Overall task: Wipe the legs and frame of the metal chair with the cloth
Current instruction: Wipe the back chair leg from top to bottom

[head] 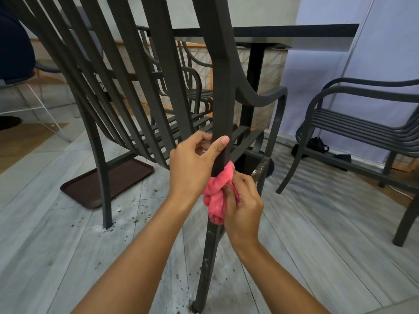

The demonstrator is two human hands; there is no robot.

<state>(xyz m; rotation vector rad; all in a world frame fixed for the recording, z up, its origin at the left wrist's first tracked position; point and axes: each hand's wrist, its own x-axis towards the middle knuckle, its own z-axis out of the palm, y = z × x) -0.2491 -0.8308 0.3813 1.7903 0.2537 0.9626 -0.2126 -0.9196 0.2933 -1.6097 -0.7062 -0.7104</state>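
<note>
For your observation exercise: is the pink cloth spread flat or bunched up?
Bunched: the pink cloth is crumpled around the chair leg, gripped by the right hand.

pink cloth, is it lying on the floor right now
No, the right hand holds the pink cloth bunched against the chair leg.

The metal chair (221,91) has a dark, matt painted finish over flat bars; the lower part of its rear leg (207,264) shows pale scuffs and specks, and a front leg (260,169) shows a rough, flaked patch. The cloth (217,196) is pink, soft and napped, bunched into folds. The floor (56,257) is pale grey wood-grain planking, matt, spattered with dark spots. The tray (108,182) on it is dark brown with a textured, ribbed bed. The table (283,32) top is black with a fine granular edge
</note>
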